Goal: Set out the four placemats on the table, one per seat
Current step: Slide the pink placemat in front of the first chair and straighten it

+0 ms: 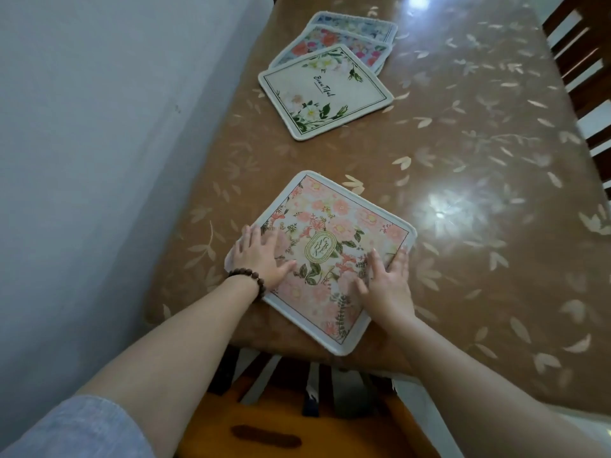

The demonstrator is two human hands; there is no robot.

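A pink floral placemat (pixel 334 219) lies flat near the table's front edge, turned like a diamond. My left hand (pixel 261 256) presses on its left side with straight fingers; a bead bracelet is on that wrist. My right hand (pixel 386 279) lies flat on its right part, fingers spread. Farther along the left side of the table three more placemats overlap in a fan: a cream one with green leaves and script (pixel 325 92) in front, a bright flowered one (pixel 334 44) behind it, and a pale blue flowered one (pixel 357 24) at the back.
The table (pixel 479 209) has a glossy brown cover with a leaf pattern. A grey wall (pixel 99 143) runs close along its left side. Dark wooden chair backs (pixel 585 71) stand at the right edge. A chair with an orange seat (pixel 291 421) is below me.
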